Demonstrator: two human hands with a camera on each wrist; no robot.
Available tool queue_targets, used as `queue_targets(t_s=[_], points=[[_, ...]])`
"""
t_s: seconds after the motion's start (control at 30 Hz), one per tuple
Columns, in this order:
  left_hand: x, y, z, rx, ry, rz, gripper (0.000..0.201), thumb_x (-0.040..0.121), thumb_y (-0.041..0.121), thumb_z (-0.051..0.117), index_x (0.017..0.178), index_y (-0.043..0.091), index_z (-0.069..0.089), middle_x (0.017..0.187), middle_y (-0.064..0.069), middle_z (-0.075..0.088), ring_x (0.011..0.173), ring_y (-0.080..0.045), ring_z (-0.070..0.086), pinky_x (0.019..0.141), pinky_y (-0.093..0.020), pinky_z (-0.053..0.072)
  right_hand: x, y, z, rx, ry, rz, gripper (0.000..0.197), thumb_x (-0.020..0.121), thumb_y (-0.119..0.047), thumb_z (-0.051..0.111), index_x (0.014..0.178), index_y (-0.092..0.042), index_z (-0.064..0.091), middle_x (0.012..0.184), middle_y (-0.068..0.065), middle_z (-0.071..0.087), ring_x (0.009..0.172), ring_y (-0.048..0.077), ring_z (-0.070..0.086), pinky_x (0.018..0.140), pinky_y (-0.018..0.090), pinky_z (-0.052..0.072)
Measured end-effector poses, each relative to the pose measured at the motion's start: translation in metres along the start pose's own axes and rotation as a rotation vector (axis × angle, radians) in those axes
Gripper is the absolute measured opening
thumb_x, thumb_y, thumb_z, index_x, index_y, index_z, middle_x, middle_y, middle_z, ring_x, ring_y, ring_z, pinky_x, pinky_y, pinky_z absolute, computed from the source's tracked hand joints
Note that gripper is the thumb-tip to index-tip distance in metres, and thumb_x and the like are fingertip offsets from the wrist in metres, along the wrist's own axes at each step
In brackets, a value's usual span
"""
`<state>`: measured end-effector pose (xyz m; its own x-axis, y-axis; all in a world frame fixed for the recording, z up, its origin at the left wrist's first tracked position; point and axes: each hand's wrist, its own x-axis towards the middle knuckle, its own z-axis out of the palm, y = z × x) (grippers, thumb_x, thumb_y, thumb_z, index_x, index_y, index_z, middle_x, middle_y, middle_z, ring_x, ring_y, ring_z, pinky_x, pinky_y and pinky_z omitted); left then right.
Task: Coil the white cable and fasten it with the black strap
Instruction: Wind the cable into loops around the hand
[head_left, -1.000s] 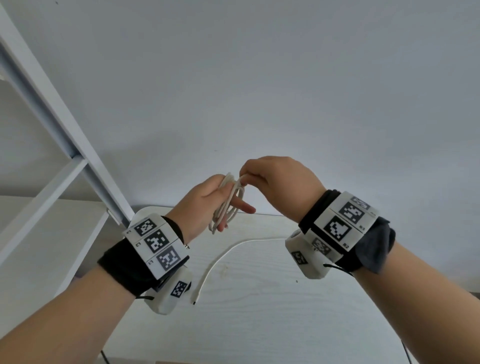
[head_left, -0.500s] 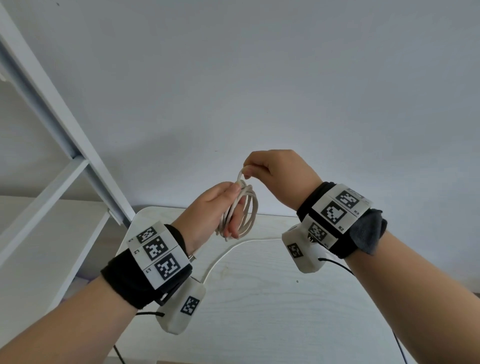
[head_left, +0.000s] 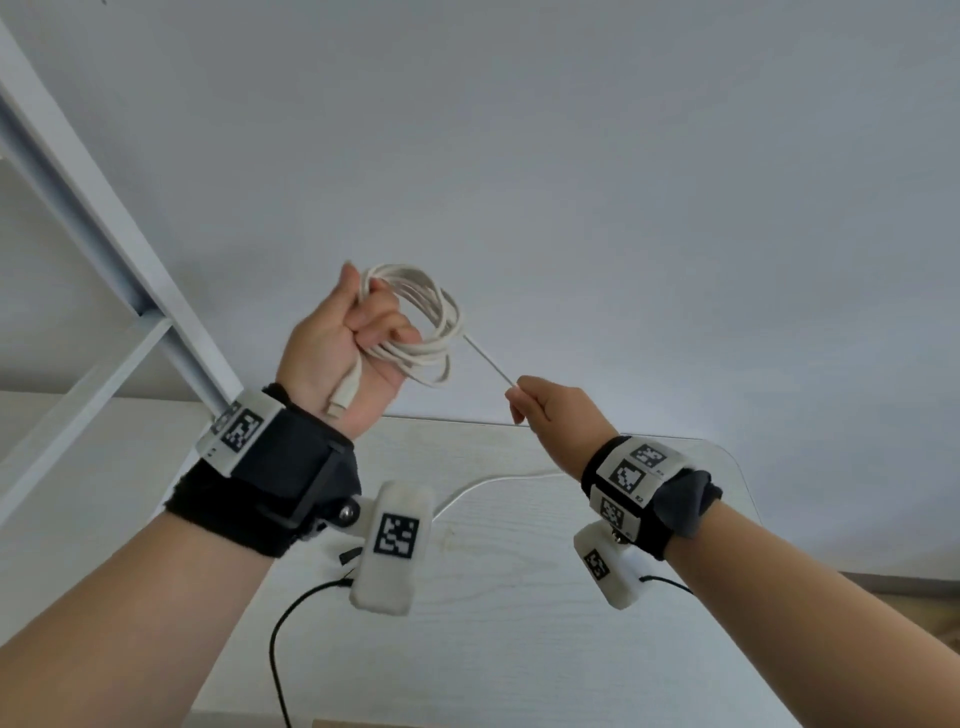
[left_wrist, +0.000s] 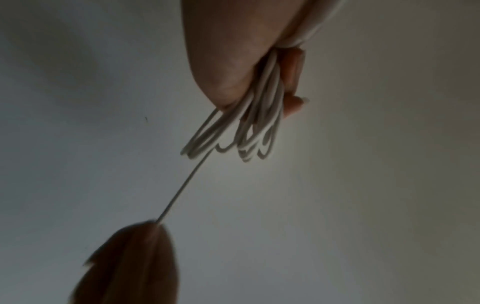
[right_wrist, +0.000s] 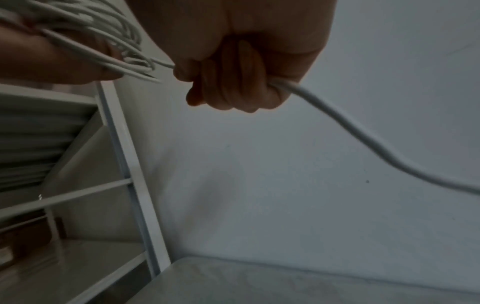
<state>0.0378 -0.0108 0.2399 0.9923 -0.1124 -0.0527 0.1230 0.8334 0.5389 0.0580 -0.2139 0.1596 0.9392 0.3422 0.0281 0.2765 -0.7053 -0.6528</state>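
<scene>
My left hand is raised, palm toward me, and grips several loops of the white cable in its curled fingers; a connector end hangs over the palm. In the left wrist view the loops fan out below the fingers. A taut strand runs down-right to my right hand, which pinches it in a closed fist. The right wrist view shows the cable passing out of the fist; its tail lies on the table. No black strap is in sight.
A white wood-grain table lies below both hands against a pale wall. A white shelf frame stands at the left, with shelves seen in the right wrist view. A black wrist-camera lead hangs off the table's near side.
My left hand rose and turned palm-up with the coil. My right hand left the top of the coil and moved down-right, drawing a strand taut.
</scene>
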Motion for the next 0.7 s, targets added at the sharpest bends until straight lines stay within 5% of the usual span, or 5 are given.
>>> queue_targets(t_s=[0.23,0.4,0.53,0.7], points=[[0.023,0.009,-0.018,-0.035,0.193,0.178,0.048,0.099,0.031,0.035,0.065,0.007,0.059,0.048,0.004,0.056,0.045,-0.009,0.058,0.06,-0.024,0.056,-0.022,-0.011,0.011,-0.108,-0.122,-0.06,0.028,0.096,-0.037,0.033,0.085,-0.02,0.051,0.065,-0.003,0.053,0.063,0.022,0.051,0.067,0.038,0.047],[0.024,0.001,-0.026,0.304,0.178,0.226,0.039,0.101,0.03,0.024,0.113,-0.002,0.043,0.089,-0.005,0.075,0.088,-0.021,0.071,0.074,-0.029,0.057,-0.029,-0.033,0.009,-0.318,-0.166,-0.148,0.028,0.096,-0.041,0.03,0.084,-0.02,0.042,0.078,0.004,0.057,0.072,0.029,0.051,0.062,0.034,0.042],[0.021,-0.004,-0.019,0.573,0.265,0.332,0.031,0.101,0.028,0.028,0.098,0.005,0.049,0.104,-0.01,0.069,0.096,-0.027,0.068,0.083,-0.037,0.056,-0.035,-0.047,0.008,-0.391,-0.178,-0.242,0.027,0.097,-0.039,0.031,0.097,-0.019,0.048,0.09,0.006,0.064,0.08,0.031,0.057,0.064,0.035,0.042],[0.024,0.011,-0.019,0.587,0.324,0.385,0.028,0.1,0.028,0.031,0.094,0.008,0.049,0.107,-0.011,0.068,0.097,-0.029,0.068,0.082,-0.039,0.056,-0.044,-0.045,0.01,-0.313,-0.191,-0.2,0.023,0.096,-0.031,0.036,0.117,-0.027,0.045,0.098,0.001,0.065,0.089,0.025,0.058,0.067,0.031,0.04]])
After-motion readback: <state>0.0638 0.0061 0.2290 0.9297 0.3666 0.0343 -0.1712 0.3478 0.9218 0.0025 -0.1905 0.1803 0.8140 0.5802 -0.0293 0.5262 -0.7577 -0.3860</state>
